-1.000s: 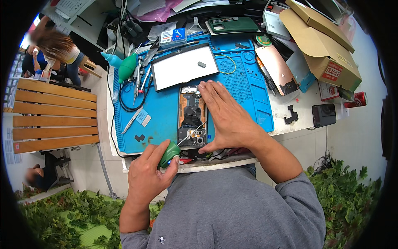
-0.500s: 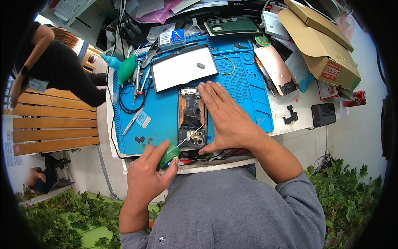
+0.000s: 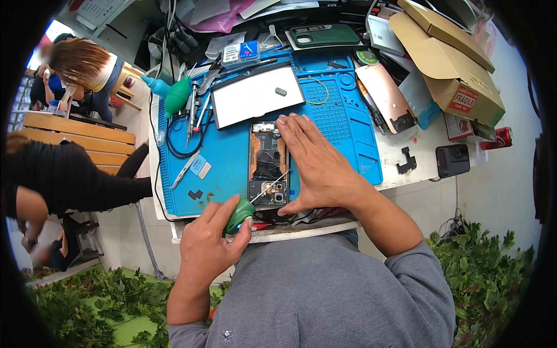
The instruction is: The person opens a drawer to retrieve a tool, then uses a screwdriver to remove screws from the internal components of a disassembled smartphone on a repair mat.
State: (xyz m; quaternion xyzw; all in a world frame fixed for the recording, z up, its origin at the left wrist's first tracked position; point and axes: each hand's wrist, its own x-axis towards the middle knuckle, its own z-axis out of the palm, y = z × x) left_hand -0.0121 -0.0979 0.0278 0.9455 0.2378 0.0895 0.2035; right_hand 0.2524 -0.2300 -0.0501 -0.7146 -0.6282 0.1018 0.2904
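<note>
Fingers and thumb of your left hand (image 3: pixel 208 233) are clamped on the green, rounded tool with a glossy body (image 3: pixel 239 217), whose thin, pale, straight shaft (image 3: pixel 268 188) slants over the near part of the black, rectangular, opened phone with orange side strips (image 3: pixel 268 156). Your right hand (image 3: pixel 318 163) lies along the phone's right edge, its fingers close together over the far right corner and its thumb spread wide at the near right corner. The phone is lying flat on the blue, textured work mat (image 3: pixel 223 174), near the middle. It is probably light, with a stiff frame but fragile parts exposed inside, and its smooth edges may slide under a sideways push. Hold it by the outer frame, away from the camera lenses (image 3: pixel 279 198) and the dark middle. The tool's body looks easy to grip; whether the shaft's tip touches anything, you cannot tell.
</note>
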